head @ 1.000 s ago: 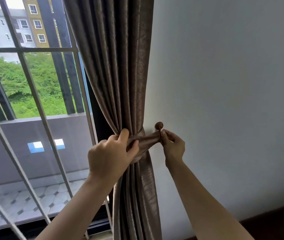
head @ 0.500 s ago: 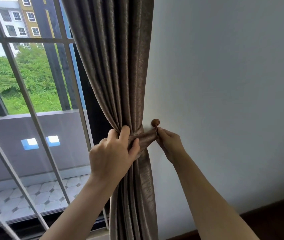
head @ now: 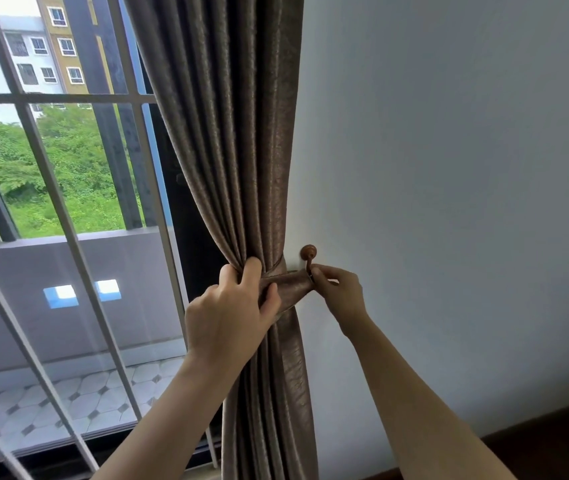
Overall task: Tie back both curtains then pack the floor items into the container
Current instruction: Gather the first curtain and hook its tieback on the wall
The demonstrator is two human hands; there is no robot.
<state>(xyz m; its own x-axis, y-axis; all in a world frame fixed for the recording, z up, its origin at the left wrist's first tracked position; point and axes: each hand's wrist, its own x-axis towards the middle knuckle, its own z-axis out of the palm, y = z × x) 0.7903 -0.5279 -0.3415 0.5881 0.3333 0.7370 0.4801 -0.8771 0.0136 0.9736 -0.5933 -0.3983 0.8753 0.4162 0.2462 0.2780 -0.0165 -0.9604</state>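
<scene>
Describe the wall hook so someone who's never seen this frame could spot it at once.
Start at the plain white wall right of the window. Beside the gathered brown curtain, level with the tieback, sits the hook, just above the right hand. It is the only small round reddish-brown knob on that wall.

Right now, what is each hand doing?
Left hand: closed, gripping the curtain.
Right hand: closed, pinching the tieback at the hook.
</scene>
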